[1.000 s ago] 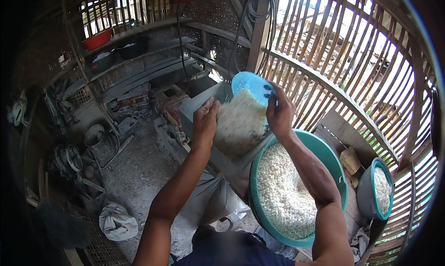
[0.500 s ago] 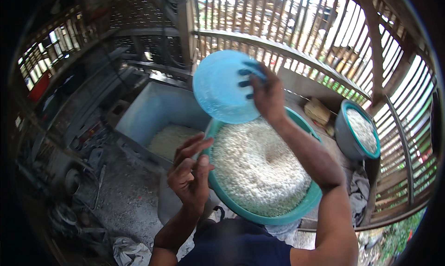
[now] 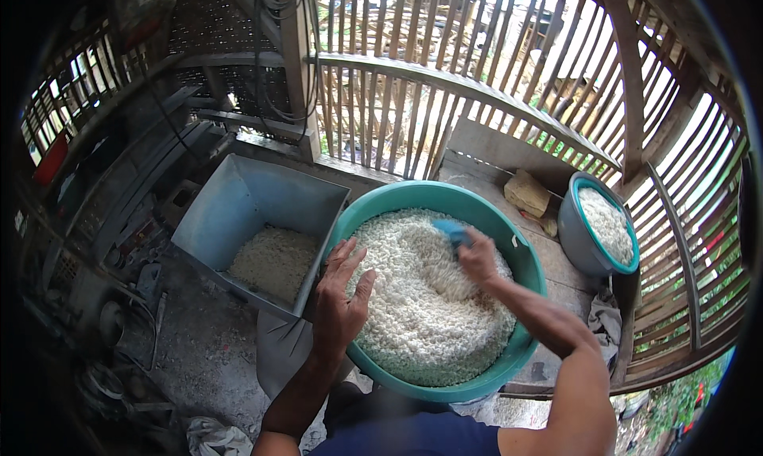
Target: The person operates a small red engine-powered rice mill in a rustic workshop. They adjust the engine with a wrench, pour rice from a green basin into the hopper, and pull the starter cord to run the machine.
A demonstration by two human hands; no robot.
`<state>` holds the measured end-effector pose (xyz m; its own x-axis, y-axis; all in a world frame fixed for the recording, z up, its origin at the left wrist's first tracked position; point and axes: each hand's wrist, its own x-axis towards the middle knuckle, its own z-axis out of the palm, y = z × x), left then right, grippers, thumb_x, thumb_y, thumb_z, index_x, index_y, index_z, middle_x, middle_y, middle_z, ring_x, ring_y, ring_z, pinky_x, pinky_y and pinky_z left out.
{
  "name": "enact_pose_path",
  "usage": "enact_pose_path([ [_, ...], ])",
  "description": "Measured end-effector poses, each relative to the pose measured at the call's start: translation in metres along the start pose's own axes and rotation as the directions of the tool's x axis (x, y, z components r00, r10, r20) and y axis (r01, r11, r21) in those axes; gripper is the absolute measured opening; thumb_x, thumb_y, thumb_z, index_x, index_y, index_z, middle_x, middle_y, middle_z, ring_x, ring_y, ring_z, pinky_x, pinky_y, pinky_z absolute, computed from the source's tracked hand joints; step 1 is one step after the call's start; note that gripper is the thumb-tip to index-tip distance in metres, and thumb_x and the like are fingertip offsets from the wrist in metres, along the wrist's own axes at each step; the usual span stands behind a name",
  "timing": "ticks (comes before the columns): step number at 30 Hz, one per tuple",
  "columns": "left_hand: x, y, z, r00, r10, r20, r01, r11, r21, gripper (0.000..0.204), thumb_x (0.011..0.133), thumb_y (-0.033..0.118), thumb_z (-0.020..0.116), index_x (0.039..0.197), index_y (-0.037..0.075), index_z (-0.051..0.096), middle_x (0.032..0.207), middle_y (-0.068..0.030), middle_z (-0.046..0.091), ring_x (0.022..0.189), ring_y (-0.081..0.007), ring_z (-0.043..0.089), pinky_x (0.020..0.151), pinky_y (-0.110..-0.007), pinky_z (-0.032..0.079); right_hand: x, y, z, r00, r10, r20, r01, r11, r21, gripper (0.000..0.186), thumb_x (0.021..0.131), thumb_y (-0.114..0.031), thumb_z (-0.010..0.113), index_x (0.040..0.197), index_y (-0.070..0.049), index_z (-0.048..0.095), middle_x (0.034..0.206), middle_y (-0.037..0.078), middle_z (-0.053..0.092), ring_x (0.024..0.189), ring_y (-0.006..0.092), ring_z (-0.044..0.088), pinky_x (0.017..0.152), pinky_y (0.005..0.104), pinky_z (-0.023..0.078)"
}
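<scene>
A large green basin [image 3: 528, 275] full of white, crumbly grain [image 3: 413, 329] stands in front of me. My right hand [image 3: 479, 259] is closed on a light-blue plastic bowl [image 3: 453, 232], shallow like a dish. The bowl is pushed into the grain right of the middle and is mostly covered, with grain blurred by motion around it. At the basin's left edge rests my left hand [image 3: 340, 301], fingers stretched and apart, touching the rim and holding nothing.
A metal hopper [image 3: 262, 190] with some grain at its bottom stands left of the basin. To the right is a grey bucket [image 3: 574, 227] with a teal rim, heaped with similar grain. A pale block [image 3: 526, 194] lies between. Wooden slat walls [image 3: 477, 82] close in the far side.
My right hand has brought the blue bowl down from above the basin's far edge into the grain. My left hand has moved onto the basin's left rim.
</scene>
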<state>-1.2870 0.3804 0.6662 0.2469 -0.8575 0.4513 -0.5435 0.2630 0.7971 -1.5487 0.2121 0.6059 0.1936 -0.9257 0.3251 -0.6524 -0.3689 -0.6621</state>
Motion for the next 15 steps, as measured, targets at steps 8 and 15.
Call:
enact_pose_path([
  [8, -0.001, -0.007, -0.002, 0.999, 0.002, -0.041, -0.005, 0.997, -0.071, 0.036, 0.092, 0.019, 0.059, 0.122, -0.001, 0.061, 0.135, -0.0192, 0.054, 0.132, -0.0338, 0.044, 0.109, -0.042, 0.035, 0.005, 0.01, 0.019, 0.968, 0.163, 0.193, -0.2, 0.961, 0.19, 0.019, 0.08, -0.005, 0.051, 0.092, 0.001, 0.065, 0.068, 0.003, 0.057, 0.063, 0.0109, 0.05, 0.058, 0.0311, 0.042],
  [15, -0.009, 0.018, -0.018, 0.997, 0.076, -0.026, -0.08, 0.97, -0.228, 0.034, 0.092, 0.014, 0.059, 0.122, 0.001, 0.062, 0.134, -0.0148, 0.056, 0.133, -0.0294, 0.044, 0.111, -0.041, 0.031, -0.005, 0.002, -0.032, 0.921, 0.329, 0.208, -0.39, 0.78, 0.489, 0.027, 0.079, 0.003, 0.053, 0.103, 0.004, 0.065, 0.084, 0.006, 0.065, 0.07, 0.0124, 0.058, 0.063, 0.0279, 0.047],
])
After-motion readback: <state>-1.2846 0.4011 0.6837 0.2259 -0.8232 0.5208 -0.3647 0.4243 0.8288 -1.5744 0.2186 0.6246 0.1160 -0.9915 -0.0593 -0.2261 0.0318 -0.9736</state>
